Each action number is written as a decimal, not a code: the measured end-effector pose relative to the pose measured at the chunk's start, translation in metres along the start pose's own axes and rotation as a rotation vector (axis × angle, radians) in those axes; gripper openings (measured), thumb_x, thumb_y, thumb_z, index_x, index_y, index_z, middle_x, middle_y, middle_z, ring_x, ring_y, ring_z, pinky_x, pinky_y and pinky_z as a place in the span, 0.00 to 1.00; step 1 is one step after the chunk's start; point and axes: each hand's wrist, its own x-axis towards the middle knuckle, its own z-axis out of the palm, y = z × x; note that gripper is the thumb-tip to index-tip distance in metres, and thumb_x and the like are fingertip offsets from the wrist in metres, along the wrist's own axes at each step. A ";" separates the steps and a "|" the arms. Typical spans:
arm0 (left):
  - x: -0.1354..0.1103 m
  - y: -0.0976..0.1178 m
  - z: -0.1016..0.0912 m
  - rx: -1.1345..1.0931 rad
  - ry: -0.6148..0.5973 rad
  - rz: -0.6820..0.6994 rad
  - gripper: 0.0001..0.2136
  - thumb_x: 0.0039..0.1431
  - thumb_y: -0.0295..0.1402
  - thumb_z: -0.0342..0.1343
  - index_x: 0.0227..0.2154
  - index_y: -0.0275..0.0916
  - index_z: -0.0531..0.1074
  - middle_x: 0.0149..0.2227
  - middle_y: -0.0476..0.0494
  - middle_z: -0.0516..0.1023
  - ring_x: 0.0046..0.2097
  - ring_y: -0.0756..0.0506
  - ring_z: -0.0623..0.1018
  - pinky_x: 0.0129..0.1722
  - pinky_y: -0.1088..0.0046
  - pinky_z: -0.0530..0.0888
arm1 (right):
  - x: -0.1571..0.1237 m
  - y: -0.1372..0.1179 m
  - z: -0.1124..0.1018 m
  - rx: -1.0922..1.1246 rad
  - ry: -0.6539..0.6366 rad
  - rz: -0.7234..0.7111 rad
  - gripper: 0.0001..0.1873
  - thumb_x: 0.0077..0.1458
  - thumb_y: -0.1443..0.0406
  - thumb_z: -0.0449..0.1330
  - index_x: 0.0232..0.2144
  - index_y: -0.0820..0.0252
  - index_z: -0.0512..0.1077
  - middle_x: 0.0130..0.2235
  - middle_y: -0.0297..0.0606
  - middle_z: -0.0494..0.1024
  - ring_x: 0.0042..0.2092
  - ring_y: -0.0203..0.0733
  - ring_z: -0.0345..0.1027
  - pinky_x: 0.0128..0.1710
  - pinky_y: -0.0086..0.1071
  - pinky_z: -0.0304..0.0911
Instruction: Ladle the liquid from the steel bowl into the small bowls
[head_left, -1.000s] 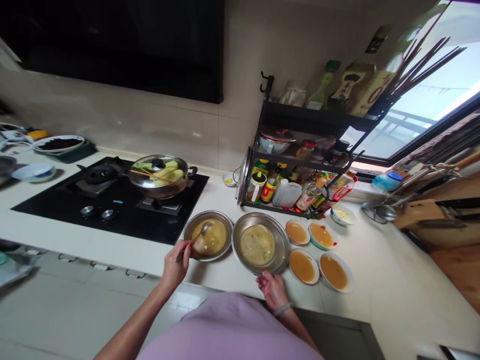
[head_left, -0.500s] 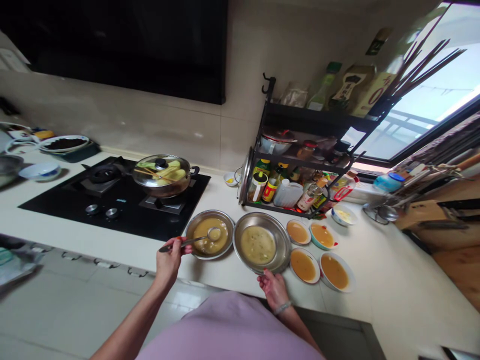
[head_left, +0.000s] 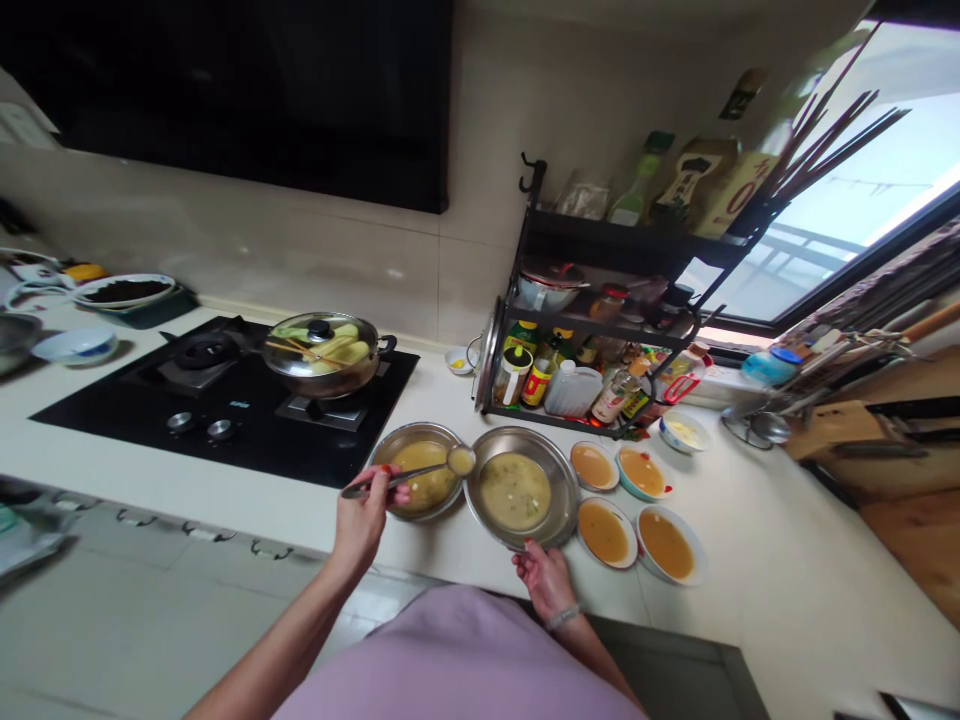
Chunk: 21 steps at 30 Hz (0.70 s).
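While the left hand (head_left: pixel 365 515) holds its grip clamped on the handle of the ladle (head_left: pixel 459 461), the right hand (head_left: pixel 546 580) has its fingertips at the near rim of the right basin (head_left: pixel 564 492); whether that grip pinches the rim or merely rests on it, I cannot tell. Both work at the near edge of the worktop (head_left: pixel 780 560).

Pale yellow soup fills the ladle, whose cup hangs above the place where the right basin and the left basin (head_left: pixel 420 432) meet. Each basin holds more soup, with small bits afloat in the right one. To handle this well, I would keep the cup level and low across the gap, move from the forearm instead of twisting the wrist, and let any drips fall inside the metal. A light touch on the right rim should be enough to steady it; pressing down could tip it.

Just right of the right basin, four bowls of brown liquid sit close together, the nearest right bowl (head_left: pixel 702 567) the largest, so sideways room looks scant. Farther off, at left, a lidded pan (head_left: pixel 322 383) stands on the stove (head_left: pixel 259 450), and at right the black rack (head_left: pixel 630 239) holds bottles and jars.
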 end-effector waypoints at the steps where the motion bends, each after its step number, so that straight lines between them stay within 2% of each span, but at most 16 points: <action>1: -0.003 -0.001 0.006 0.009 -0.037 0.013 0.18 0.54 0.48 0.55 0.33 0.35 0.72 0.23 0.45 0.78 0.25 0.45 0.79 0.30 0.67 0.77 | 0.000 0.000 0.000 -0.002 -0.005 0.002 0.29 0.24 0.59 0.75 0.21 0.56 0.59 0.20 0.30 0.74 0.22 0.37 0.70 0.21 0.26 0.58; 4: -0.013 -0.010 0.024 0.049 -0.180 0.057 0.18 0.56 0.48 0.53 0.33 0.36 0.72 0.23 0.45 0.77 0.24 0.46 0.77 0.28 0.68 0.76 | -0.001 -0.002 0.002 0.000 -0.014 0.011 0.29 0.23 0.59 0.75 0.20 0.55 0.58 0.19 0.30 0.74 0.22 0.37 0.69 0.21 0.27 0.58; 6: -0.019 -0.019 0.032 0.112 -0.267 0.143 0.15 0.60 0.45 0.50 0.33 0.36 0.72 0.24 0.45 0.76 0.24 0.47 0.77 0.27 0.70 0.76 | -0.002 -0.002 0.002 0.009 -0.008 0.012 0.29 0.23 0.59 0.75 0.20 0.55 0.58 0.18 0.30 0.74 0.22 0.37 0.69 0.20 0.26 0.58; 9: -0.027 -0.030 0.036 0.303 -0.414 0.451 0.12 0.64 0.37 0.47 0.34 0.37 0.73 0.26 0.45 0.74 0.25 0.50 0.75 0.28 0.74 0.74 | -0.003 -0.003 0.003 0.018 0.000 0.007 0.29 0.21 0.59 0.76 0.20 0.56 0.59 0.18 0.29 0.74 0.22 0.37 0.69 0.20 0.26 0.58; 12: -0.030 -0.032 0.031 0.462 -0.538 0.759 0.08 0.64 0.30 0.48 0.37 0.38 0.73 0.29 0.44 0.74 0.29 0.51 0.75 0.31 0.77 0.73 | -0.003 -0.003 0.003 0.014 -0.009 0.010 0.28 0.22 0.59 0.76 0.20 0.56 0.61 0.18 0.29 0.73 0.22 0.36 0.69 0.20 0.26 0.57; 14: -0.028 -0.029 0.024 0.479 -0.508 0.843 0.08 0.63 0.28 0.48 0.38 0.38 0.73 0.30 0.44 0.75 0.31 0.51 0.76 0.32 0.76 0.73 | -0.003 -0.003 0.003 0.013 -0.012 0.011 0.27 0.22 0.59 0.76 0.20 0.57 0.62 0.18 0.29 0.74 0.22 0.36 0.69 0.20 0.26 0.57; 15: -0.026 -0.027 0.020 0.458 -0.452 0.836 0.08 0.63 0.28 0.48 0.38 0.38 0.72 0.31 0.44 0.75 0.32 0.50 0.76 0.33 0.76 0.74 | -0.003 -0.003 0.002 0.014 -0.011 0.012 0.27 0.22 0.59 0.76 0.20 0.57 0.62 0.19 0.29 0.74 0.22 0.36 0.69 0.20 0.26 0.57; 19: -0.009 -0.022 -0.004 0.365 -0.170 0.622 0.09 0.65 0.30 0.46 0.38 0.38 0.71 0.29 0.46 0.75 0.28 0.51 0.77 0.30 0.75 0.75 | -0.002 -0.002 0.002 0.015 -0.005 0.011 0.28 0.22 0.60 0.76 0.19 0.56 0.60 0.18 0.29 0.73 0.22 0.36 0.69 0.20 0.26 0.57; 21: 0.000 -0.024 -0.017 0.401 -0.096 0.578 0.09 0.64 0.32 0.47 0.36 0.38 0.72 0.29 0.46 0.75 0.28 0.50 0.77 0.30 0.74 0.75 | -0.002 -0.001 0.002 0.014 0.003 0.003 0.28 0.22 0.59 0.75 0.19 0.56 0.60 0.18 0.28 0.73 0.22 0.37 0.69 0.20 0.26 0.57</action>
